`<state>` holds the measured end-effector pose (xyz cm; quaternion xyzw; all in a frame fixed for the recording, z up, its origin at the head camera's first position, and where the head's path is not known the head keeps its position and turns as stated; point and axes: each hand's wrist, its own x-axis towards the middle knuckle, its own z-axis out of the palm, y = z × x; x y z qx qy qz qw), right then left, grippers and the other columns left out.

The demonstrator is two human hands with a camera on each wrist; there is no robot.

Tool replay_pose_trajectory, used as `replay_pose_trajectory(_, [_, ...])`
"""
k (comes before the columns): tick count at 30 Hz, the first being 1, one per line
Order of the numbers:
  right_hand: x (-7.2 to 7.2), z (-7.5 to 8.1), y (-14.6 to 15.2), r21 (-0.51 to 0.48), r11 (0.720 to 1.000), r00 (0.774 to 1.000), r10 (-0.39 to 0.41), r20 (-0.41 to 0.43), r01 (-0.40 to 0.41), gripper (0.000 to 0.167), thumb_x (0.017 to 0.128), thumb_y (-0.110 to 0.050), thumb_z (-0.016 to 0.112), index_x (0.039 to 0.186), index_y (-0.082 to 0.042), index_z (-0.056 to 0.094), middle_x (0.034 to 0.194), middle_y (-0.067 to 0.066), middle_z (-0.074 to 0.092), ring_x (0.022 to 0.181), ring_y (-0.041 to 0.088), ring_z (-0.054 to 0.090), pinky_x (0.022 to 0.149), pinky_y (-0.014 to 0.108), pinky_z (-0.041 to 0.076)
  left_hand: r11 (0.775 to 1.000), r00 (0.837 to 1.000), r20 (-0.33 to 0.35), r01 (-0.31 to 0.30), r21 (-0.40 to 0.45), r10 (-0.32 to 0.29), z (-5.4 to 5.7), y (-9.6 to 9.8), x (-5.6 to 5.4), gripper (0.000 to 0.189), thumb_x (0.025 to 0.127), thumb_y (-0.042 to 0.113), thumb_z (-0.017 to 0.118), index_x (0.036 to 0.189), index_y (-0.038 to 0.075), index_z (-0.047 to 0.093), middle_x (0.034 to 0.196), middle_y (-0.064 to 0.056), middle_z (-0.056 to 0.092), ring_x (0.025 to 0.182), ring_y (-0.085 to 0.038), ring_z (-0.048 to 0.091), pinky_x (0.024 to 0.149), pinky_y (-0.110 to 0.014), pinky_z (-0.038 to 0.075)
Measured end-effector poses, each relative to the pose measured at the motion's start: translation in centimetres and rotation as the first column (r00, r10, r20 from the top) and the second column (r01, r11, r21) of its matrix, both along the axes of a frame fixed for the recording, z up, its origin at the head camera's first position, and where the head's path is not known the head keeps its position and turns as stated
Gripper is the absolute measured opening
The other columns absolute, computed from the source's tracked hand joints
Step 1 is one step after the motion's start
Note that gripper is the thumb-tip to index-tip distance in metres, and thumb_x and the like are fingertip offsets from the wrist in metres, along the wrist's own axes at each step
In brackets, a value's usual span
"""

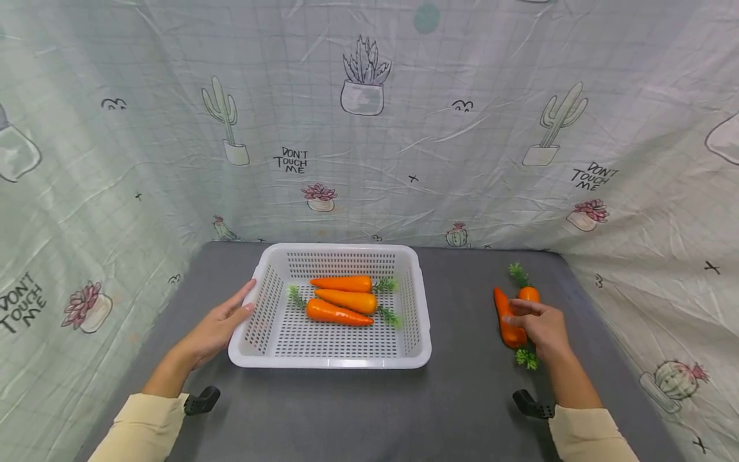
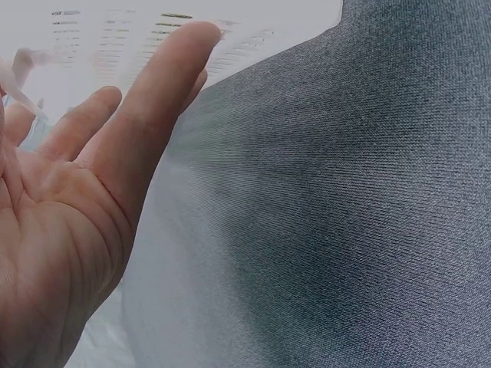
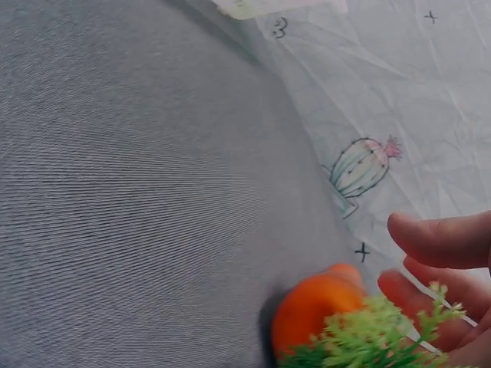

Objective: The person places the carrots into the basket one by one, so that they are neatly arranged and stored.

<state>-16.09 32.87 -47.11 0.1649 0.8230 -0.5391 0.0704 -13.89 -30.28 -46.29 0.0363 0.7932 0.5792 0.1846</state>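
Note:
A white perforated plastic basket holds three orange carrots, the top one lying above a middle one and a lower one. My left hand is at the basket's left side, fingers extended along its wall; the left wrist view shows the thumb straight beside the basket. On the right, two more carrots lie on the table, one slanting and one partly hidden. Over them hovers my right hand, its thumb and fingers apart beside a carrot in the right wrist view.
A dark grey table surface lies beneath everything. Behind and on both sides hangs a pale cloth printed with cacti and lettering. Black bands circle the wrists near cream sleeves.

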Motion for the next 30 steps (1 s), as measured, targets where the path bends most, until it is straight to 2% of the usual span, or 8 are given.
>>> replay_pose_trajectory(3, [0.1,-0.5,-0.2,0.060,0.998,1.000,0.027,-0.008,-0.026,0.068,0.091,-0.013,0.079,0.152,-0.002,0.051,0.154,0.021,0.055,0.148,0.042,0.041,0.104,0.040,0.051,1.000,1.000,-0.002,-0.002,-0.002,0.002,0.0,0.0,0.0,0.071,0.112,0.043,0.043,0.168,0.036,0.000,0.171,-0.026,0.023,0.134,-0.042,0.058,0.090,-0.045,0.059])
replay_pose_trajectory(7, [0.4,-1.1,-0.8,0.186,0.980,0.997,0.078,-0.014,-0.074,0.073,0.090,-0.012,0.079,0.155,-0.004,0.048,0.160,0.026,0.046,0.142,0.047,0.046,0.098,0.044,0.054,1.000,1.000,-0.002,-0.005,0.000,0.005,-0.1,0.0,0.0,0.071,0.112,0.043,0.043,0.168,0.036,0.000,0.171,-0.026,0.022,0.135,-0.043,0.057,0.090,-0.045,0.059])
replay_pose_trajectory(10, [0.7,-1.4,-1.3,0.266,0.961,0.996,0.088,-0.018,-0.080,0.074,0.088,-0.011,0.079,0.155,-0.004,0.048,0.157,0.031,0.045,0.135,0.051,0.049,0.095,0.051,0.055,1.000,1.000,-0.004,-0.007,0.002,0.007,-0.2,0.0,0.0,0.071,0.112,0.043,0.043,0.168,0.036,0.000,0.171,-0.027,0.022,0.136,-0.044,0.056,0.090,-0.046,0.059])
replay_pose_trajectory(14, [0.7,-1.6,-1.6,0.326,0.944,0.997,0.066,-0.034,-0.052,0.070,0.086,-0.010,0.080,0.150,-0.001,0.053,0.151,0.033,0.052,0.126,0.052,0.052,0.086,0.048,0.058,1.000,1.000,0.008,-0.007,0.002,0.007,-0.3,0.0,0.2,0.071,0.112,0.044,0.043,0.168,0.037,0.000,0.171,-0.026,0.022,0.135,-0.043,0.057,0.090,-0.046,0.059])
replay_pose_trajectory(20, [0.5,-1.6,-1.5,0.321,0.947,0.998,0.041,-0.038,-0.026,0.066,0.082,-0.008,0.081,0.144,0.001,0.060,0.148,0.031,0.055,0.120,0.048,0.057,0.076,0.038,0.058,1.000,1.000,-0.001,-0.004,0.004,0.004,-0.3,0.0,0.2,0.070,0.112,0.045,0.042,0.168,0.038,0.000,0.171,-0.027,0.021,0.135,-0.044,0.056,0.089,-0.046,0.059])
replay_pose_trajectory(30, [0.4,-1.1,-1.7,0.278,0.959,0.998,0.054,-0.024,-0.046,0.064,0.084,-0.009,0.082,0.143,0.001,0.061,0.148,0.030,0.057,0.121,0.044,0.059,0.086,0.042,0.058,1.000,1.000,-0.004,-0.013,-0.003,0.013,-0.1,0.1,0.1,0.069,0.113,0.044,0.042,0.168,0.037,0.002,0.171,-0.026,0.022,0.136,-0.043,0.055,0.090,-0.042,0.059])
